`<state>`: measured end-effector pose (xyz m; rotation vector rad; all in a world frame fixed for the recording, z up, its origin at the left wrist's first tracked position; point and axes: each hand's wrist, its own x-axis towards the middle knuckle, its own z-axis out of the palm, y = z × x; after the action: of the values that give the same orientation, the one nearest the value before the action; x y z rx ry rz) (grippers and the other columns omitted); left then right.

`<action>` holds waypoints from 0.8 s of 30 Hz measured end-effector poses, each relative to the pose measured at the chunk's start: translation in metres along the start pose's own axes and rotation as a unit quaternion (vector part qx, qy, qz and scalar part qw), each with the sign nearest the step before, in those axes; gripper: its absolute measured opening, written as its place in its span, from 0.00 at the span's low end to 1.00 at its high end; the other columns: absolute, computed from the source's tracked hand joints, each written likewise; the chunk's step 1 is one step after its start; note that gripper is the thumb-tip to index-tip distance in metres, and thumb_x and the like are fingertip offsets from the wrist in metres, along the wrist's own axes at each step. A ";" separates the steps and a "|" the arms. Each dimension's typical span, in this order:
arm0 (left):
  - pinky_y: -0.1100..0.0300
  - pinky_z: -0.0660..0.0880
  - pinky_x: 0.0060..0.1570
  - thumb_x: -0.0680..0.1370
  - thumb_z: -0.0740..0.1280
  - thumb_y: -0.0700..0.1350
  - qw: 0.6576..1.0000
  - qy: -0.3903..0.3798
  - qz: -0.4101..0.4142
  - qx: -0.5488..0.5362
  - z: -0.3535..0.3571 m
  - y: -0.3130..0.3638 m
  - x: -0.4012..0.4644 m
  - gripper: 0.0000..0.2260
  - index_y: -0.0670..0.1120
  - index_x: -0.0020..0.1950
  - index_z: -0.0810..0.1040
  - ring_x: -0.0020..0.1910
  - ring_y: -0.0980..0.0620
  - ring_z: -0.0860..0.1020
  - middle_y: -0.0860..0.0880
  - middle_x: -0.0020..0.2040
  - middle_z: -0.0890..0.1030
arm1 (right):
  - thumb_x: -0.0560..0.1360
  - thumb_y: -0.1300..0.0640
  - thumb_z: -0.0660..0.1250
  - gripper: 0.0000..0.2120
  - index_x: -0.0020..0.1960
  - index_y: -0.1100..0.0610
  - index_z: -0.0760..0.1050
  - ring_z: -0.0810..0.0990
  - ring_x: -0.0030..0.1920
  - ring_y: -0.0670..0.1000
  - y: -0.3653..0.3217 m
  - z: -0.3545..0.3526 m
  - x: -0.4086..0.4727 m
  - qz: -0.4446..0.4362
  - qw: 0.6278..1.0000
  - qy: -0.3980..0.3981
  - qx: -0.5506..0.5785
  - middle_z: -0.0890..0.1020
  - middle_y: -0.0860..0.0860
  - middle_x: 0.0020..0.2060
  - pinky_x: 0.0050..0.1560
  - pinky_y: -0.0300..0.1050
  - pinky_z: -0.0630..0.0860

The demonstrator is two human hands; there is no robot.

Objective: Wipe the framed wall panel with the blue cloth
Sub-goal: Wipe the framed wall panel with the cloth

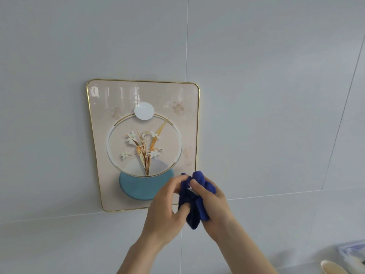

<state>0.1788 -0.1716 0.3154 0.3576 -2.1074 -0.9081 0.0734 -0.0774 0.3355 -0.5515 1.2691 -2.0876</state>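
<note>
A framed wall panel with a thin gold rim and a flower picture hangs on the pale tiled wall. In front of its lower right corner both hands hold a bunched dark blue cloth. My left hand pinches the cloth's left side with fingers and thumb. My right hand grips its right side, with cloth bulging over the knuckles. A small white tag shows between the hands. The panel's bottom right corner is hidden behind the hands and cloth. Whether the cloth touches the panel cannot be told.
Large pale grey wall tiles surround the panel. At the bottom right corner a cream bowl rim and a clear plastic bag sit on a surface.
</note>
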 end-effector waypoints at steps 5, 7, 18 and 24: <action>0.58 0.65 0.74 0.79 0.63 0.58 0.979 0.132 0.061 0.141 -0.016 -0.013 0.016 0.23 0.57 0.74 0.69 0.73 0.60 0.69 0.61 0.71 0.74 | 0.82 0.59 0.68 0.11 0.62 0.49 0.77 0.88 0.44 0.50 -0.023 0.002 0.023 -0.180 0.969 0.105 -0.134 0.87 0.54 0.50 0.50 0.56 0.84; 0.60 0.57 0.78 0.81 0.60 0.59 0.968 0.149 0.098 0.178 -0.020 -0.012 0.030 0.24 0.54 0.75 0.69 0.77 0.55 0.66 0.57 0.75 0.72 | 0.80 0.59 0.70 0.18 0.67 0.47 0.75 0.85 0.52 0.51 -0.030 0.007 0.037 -0.301 0.913 0.117 -0.248 0.83 0.52 0.57 0.60 0.58 0.82; 0.41 0.55 0.82 0.85 0.53 0.52 0.909 0.223 0.192 0.295 -0.022 -0.016 0.106 0.24 0.46 0.80 0.65 0.84 0.48 0.56 0.47 0.83 0.63 | 0.83 0.55 0.68 0.27 0.80 0.57 0.67 0.59 0.83 0.62 -0.037 0.031 0.116 -0.618 0.521 0.094 -0.581 0.64 0.60 0.82 0.81 0.66 0.63; 0.40 0.53 0.82 0.85 0.51 0.53 0.891 0.228 0.226 0.320 -0.016 -0.042 0.125 0.28 0.42 0.83 0.57 0.84 0.47 0.55 0.46 0.84 0.58 | 0.84 0.49 0.65 0.24 0.80 0.48 0.68 0.61 0.83 0.62 -0.029 0.033 0.142 -0.648 0.455 0.093 -0.604 0.63 0.55 0.81 0.81 0.63 0.63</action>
<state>0.1081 -0.2740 0.3628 0.3441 -1.8645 0.1617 -0.0158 -0.1874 0.3808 -2.6628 3.0102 -1.4890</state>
